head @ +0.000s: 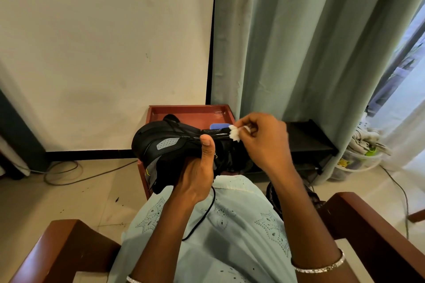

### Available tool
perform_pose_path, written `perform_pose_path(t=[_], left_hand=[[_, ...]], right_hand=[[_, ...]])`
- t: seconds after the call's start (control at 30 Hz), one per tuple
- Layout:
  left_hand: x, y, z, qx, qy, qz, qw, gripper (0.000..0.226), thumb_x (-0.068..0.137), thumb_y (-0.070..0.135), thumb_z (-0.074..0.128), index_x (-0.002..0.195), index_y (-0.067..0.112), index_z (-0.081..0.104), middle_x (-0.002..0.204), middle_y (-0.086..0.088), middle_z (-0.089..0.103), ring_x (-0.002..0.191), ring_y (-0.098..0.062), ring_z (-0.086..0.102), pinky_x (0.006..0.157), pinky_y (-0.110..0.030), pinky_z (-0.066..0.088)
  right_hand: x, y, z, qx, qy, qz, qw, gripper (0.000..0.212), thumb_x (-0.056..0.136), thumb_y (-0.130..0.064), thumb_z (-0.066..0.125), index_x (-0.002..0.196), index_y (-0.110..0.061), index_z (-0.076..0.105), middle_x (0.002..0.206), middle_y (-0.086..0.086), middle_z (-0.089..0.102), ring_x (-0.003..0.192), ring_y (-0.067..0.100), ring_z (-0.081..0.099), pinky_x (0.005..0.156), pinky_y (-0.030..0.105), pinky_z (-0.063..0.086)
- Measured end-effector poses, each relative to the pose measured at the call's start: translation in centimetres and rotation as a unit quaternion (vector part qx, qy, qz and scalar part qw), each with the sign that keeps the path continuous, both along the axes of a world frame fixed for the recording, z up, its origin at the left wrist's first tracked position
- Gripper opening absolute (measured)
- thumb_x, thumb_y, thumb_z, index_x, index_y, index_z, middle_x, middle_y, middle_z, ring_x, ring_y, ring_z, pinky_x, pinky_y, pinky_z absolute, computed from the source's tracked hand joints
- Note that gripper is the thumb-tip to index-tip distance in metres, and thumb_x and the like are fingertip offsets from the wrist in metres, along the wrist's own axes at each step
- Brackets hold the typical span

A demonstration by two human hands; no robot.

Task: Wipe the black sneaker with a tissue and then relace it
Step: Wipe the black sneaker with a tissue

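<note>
A black sneaker (161, 145) with grey patches is held above my lap, toe pointing left. My left hand (199, 167) grips it from below, thumb pressed over its upper edge. My right hand (264, 140) pinches a crumpled white tissue (235, 133) against the sneaker's heel end. A loose black lace (202, 216) hangs down from the shoe across my light green clothing.
A red-brown tray table (184, 111) stands just behind the shoe, with a blue object (218, 126) on it. A black low shelf (308, 140) sits to the right beneath a green curtain (299, 41). Wooden chair arms (62, 243) flank my lap. Cables trail on the tiled floor.
</note>
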State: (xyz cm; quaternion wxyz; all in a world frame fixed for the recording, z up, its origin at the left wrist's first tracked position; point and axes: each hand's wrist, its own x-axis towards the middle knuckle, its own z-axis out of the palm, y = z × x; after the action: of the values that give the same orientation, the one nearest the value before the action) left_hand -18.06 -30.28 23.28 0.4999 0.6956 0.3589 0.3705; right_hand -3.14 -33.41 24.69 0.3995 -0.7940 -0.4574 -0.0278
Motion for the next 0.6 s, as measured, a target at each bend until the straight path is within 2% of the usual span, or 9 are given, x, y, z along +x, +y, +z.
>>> perform_pose_path(t=[0.1, 0.2, 0.3, 0.37, 0.43, 0.5, 0.6], left_hand=[[0.0, 0.3, -0.6, 0.009, 0.007, -0.003, 1.0, 0.061, 0.066, 0.077, 0.009, 0.057, 0.024, 0.037, 0.04, 0.015, 0.04, 0.047, 0.012, 0.049, 0.059, -0.001, 0.038], [0.0, 0.5, -1.1, -0.012, 0.012, -0.008, 1.0, 0.062, 0.067, 0.075, 0.009, 0.055, 0.019, 0.034, 0.035, 0.014, 0.037, 0.043, 0.003, 0.047, 0.057, -0.004, 0.039], [0.2, 0.7, -1.4, -0.025, 0.011, 0.006, 1.0, 0.059, 0.068, 0.073, 0.008, 0.054, 0.021, 0.034, 0.045, 0.01, 0.042, 0.042, 0.009, 0.047, 0.056, 0.001, 0.036], [0.2, 0.6, -1.1, -0.036, 0.01, 0.001, 0.999, 0.066, 0.062, 0.078, 0.005, 0.058, 0.02, 0.036, 0.057, 0.0, 0.044, 0.046, 0.014, 0.048, 0.057, 0.005, 0.035], [0.2, 0.4, -0.8, -0.046, -0.005, -0.001, 0.999, 0.064, 0.066, 0.076, 0.008, 0.059, 0.022, 0.042, 0.057, 0.004, 0.047, 0.05, 0.021, 0.049, 0.058, 0.006, 0.035], [0.2, 0.3, -0.5, -0.048, -0.022, 0.002, 0.999, 0.057, 0.069, 0.072, 0.011, 0.06, 0.025, 0.043, 0.048, 0.012, 0.051, 0.053, 0.026, 0.047, 0.06, 0.003, 0.036], [0.2, 0.5, -0.7, -0.063, -0.037, -0.005, 0.997, 0.068, 0.073, 0.071, 0.007, 0.062, 0.021, 0.052, 0.051, 0.01, 0.053, 0.054, 0.019, 0.053, 0.06, 0.003, 0.037]], right_hand=[[-1.9, 1.0, -0.2, 0.016, -0.002, 0.075, 0.997, 0.017, 0.089, -0.012, 0.066, 0.09, -0.026, 0.076, 0.086, -0.015, 0.067, 0.068, -0.002, 0.055, 0.071, 0.022, 0.051], [-2.3, 1.3, -0.3, 0.022, -0.002, 0.089, 0.996, 0.016, 0.088, -0.011, 0.067, 0.091, -0.023, 0.077, 0.084, -0.016, 0.066, 0.067, -0.002, 0.054, 0.071, 0.021, 0.051], [-0.9, 0.7, -0.3, 0.004, -0.014, 0.041, 0.999, 0.018, 0.084, -0.009, 0.068, 0.089, -0.024, 0.076, 0.082, -0.015, 0.062, 0.069, 0.002, 0.055, 0.068, 0.023, 0.05], [0.2, 0.0, -0.5, 0.007, -0.002, 0.002, 1.0, 0.018, 0.082, -0.009, 0.068, 0.087, -0.025, 0.075, 0.083, -0.011, 0.065, 0.072, 0.004, 0.059, 0.068, 0.024, 0.053], [1.3, -0.7, -0.8, 0.015, 0.013, -0.031, 0.999, 0.016, 0.081, -0.009, 0.069, 0.085, -0.023, 0.074, 0.084, -0.007, 0.068, 0.075, 0.007, 0.062, 0.069, 0.028, 0.055], [2.2, -1.4, -1.2, 0.014, 0.019, -0.067, 0.997, 0.012, 0.082, -0.009, 0.069, 0.085, -0.02, 0.073, 0.083, -0.004, 0.069, 0.074, 0.008, 0.061, 0.065, 0.025, 0.052], [3.2, -2.2, -1.5, 0.014, 0.036, -0.098, 0.994, 0.01, 0.083, -0.011, 0.069, 0.086, -0.02, 0.072, 0.082, -0.002, 0.068, 0.071, 0.007, 0.059, 0.058, 0.018, 0.042]])
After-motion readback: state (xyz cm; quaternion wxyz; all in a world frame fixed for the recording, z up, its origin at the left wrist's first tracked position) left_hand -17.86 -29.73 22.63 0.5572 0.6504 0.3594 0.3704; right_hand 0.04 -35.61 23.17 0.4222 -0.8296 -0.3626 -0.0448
